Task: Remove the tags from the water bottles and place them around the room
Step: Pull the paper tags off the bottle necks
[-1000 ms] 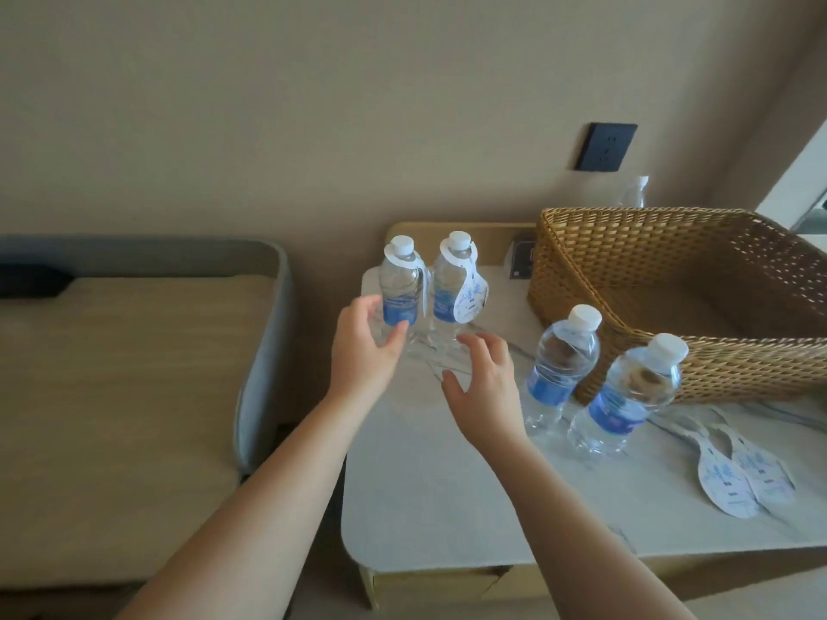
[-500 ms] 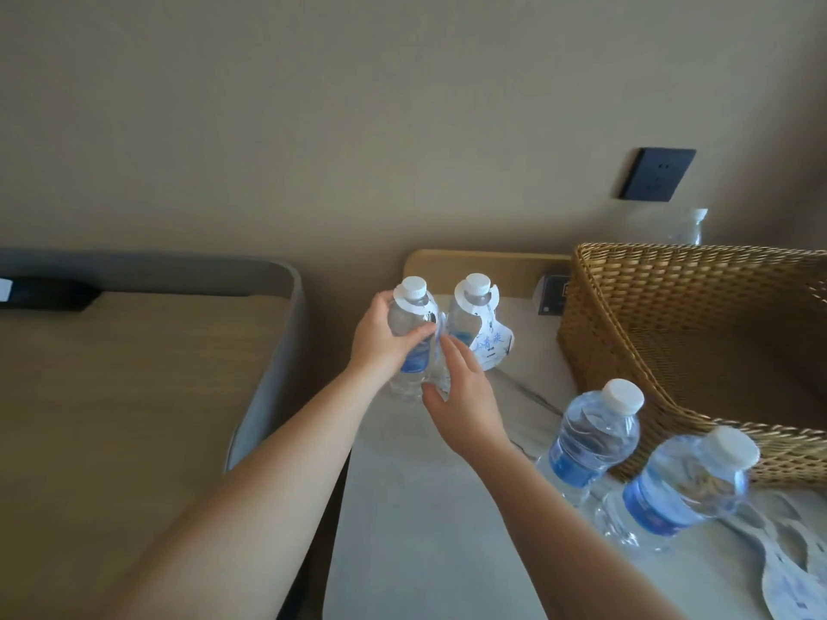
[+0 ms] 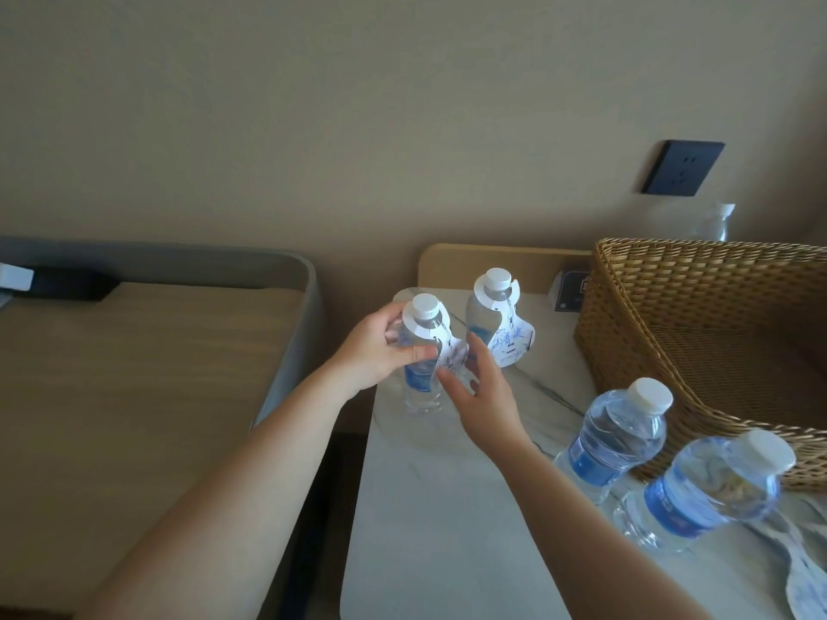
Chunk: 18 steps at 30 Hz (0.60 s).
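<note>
Centre of frame: left hand (image 3: 367,353) grips a tagged bottle (image 3: 420,355), fingers curled round its body, thumb across the front — bottle upright near the far left corner of the bench (image 3: 447,507). Its tag (image 3: 447,351) hangs from the neck. Right hand (image 3: 481,391) just beside it, fingers spread and relaxed, fingertips at the tag's lower edge; cannot tell whether they pinch it.

A second tagged bottle (image 3: 485,315) stands just behind, its tag (image 3: 512,346) facing the camera. Lower right: two bare bottles (image 3: 613,440) and (image 3: 711,490) stand beside a wicker basket (image 3: 698,306) — two loose tags (image 3: 805,575) lie flat at the frame's edge. Bed (image 3: 134,396) at left, wall socket (image 3: 682,167) upper right.
</note>
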Tool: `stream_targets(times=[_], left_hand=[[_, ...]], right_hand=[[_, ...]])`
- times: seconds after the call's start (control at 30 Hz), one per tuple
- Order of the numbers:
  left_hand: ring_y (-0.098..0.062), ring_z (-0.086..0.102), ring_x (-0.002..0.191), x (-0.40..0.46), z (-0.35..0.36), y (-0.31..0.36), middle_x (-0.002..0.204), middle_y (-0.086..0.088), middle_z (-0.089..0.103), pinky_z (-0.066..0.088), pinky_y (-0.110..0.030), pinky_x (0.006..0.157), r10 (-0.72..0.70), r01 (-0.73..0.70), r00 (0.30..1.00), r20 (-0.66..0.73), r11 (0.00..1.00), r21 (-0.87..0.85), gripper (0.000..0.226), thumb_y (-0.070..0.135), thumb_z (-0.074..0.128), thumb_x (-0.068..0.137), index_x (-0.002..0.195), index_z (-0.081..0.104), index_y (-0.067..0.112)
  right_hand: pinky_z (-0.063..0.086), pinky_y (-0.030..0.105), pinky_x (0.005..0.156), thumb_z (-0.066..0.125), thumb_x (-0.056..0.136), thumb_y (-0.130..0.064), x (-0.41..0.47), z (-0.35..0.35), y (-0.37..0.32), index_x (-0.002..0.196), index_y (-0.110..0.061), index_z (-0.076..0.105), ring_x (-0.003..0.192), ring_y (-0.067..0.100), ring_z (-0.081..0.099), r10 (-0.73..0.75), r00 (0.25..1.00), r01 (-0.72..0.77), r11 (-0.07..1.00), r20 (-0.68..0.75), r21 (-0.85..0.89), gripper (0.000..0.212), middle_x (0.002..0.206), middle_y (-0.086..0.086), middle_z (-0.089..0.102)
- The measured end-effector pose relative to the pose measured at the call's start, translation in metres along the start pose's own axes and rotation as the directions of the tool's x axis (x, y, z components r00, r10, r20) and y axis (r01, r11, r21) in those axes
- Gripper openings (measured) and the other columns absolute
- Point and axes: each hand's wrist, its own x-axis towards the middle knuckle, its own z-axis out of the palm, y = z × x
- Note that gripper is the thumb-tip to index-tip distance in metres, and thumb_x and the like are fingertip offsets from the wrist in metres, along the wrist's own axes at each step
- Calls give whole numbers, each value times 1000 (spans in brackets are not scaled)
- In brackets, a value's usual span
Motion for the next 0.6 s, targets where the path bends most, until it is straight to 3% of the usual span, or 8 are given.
stream_targets(times=[0.07, 0.13, 0.23, 0.33, 0.47, 0.6], left_hand=[[-15, 56, 121, -6, 0, 3, 129, 8, 61, 49, -35, 99, 0, 1, 999, 48, 1000, -12, 56, 28, 81, 75, 125, 55, 28], [-14, 56, 121, -13, 0, 4, 128, 7, 62, 47, -36, 102, 0, 1, 996, 85, 1000, -10, 55, 27, 81, 75, 124, 56, 26], [-16, 55, 123, -22, 2, 1, 129, 5, 62, 43, -41, 105, -5, 8, 993, 119, 1000, -27, 54, 26, 81, 76, 124, 57, 25], [-16, 53, 125, -32, 4, 0, 131, 7, 61, 43, -39, 105, -9, 14, 992, 126, 999, -37, 59, 30, 82, 73, 126, 57, 27], [-15, 58, 119, -44, 8, -1, 129, 5, 63, 45, -42, 103, 11, 0, 994, 106, 994, -108, 73, 37, 84, 62, 128, 56, 24], [-14, 61, 112, -50, 17, -5, 121, 7, 65, 50, -38, 96, 16, -16, 1000, -1, 998, -63, 64, 34, 87, 65, 122, 59, 27]], right_hand=[[50, 29, 91, 66, 87, -38, -3, -3, 3, 137, -26, 43, 117, 12, 55, 69, 998, -68, 995, -14, 80, 56, 130, -6, 56], [51, 23, 77, 69, 85, -33, -8, -7, 8, 113, -21, 59, 97, 13, 63, 121, 992, -116, 983, -21, 142, 33, 106, -3, 67], [55, 29, 74, 66, 88, -19, -21, -15, 16, 85, -9, 62, 83, 20, 67, 150, 986, -167, 932, 77, 323, 11, 88, 10, 71], [56, 29, 74, 62, 91, -10, -37, -28, 17, 81, -8, 62, 81, 21, 68, 111, 984, -162, 882, 140, 442, 10, 85, 10, 72], [55, 33, 72, 65, 84, -16, -56, -45, 6, 77, -17, 65, 78, 19, 66, 46, 991, -109, 828, 128, 549, 7, 83, 7, 71], [56, 29, 65, 67, 79, -22, -64, -53, -19, 85, -14, 65, 82, 19, 70, -7, 995, -62, 759, 102, 648, 9, 92, 8, 73]])
